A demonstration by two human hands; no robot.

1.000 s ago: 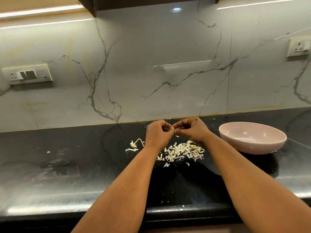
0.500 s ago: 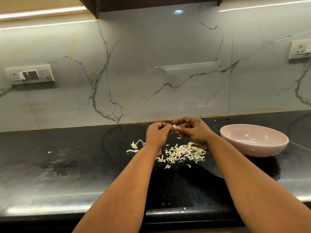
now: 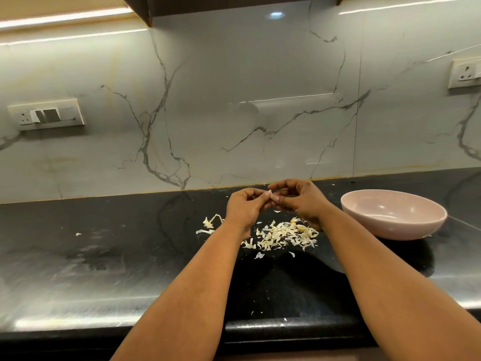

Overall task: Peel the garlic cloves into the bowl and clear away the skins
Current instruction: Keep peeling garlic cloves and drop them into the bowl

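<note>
My left hand (image 3: 246, 208) and my right hand (image 3: 299, 199) meet above the black counter, fingertips together. Between them they pinch a small pale garlic clove (image 3: 270, 193), mostly hidden by the fingers. Below the hands lies a heap of pale garlic skins (image 3: 283, 234) on the counter. A small skin flake (image 3: 277, 211) hangs just under the hands. A pink bowl (image 3: 393, 214) stands to the right of my right hand, and no cloves show in the part of its inside that I see.
A garlic stem with loose skin bits (image 3: 209, 224) lies left of the heap. Small flakes (image 3: 78, 234) dot the black counter (image 3: 104, 256), some near its front edge. The marble wall behind carries a socket plate at the left (image 3: 46, 117) and another at the right (image 3: 466, 74).
My hands have risen slightly and my right hand's fingers have spread a little around the clove. A skin flake has come loose below the hands.
</note>
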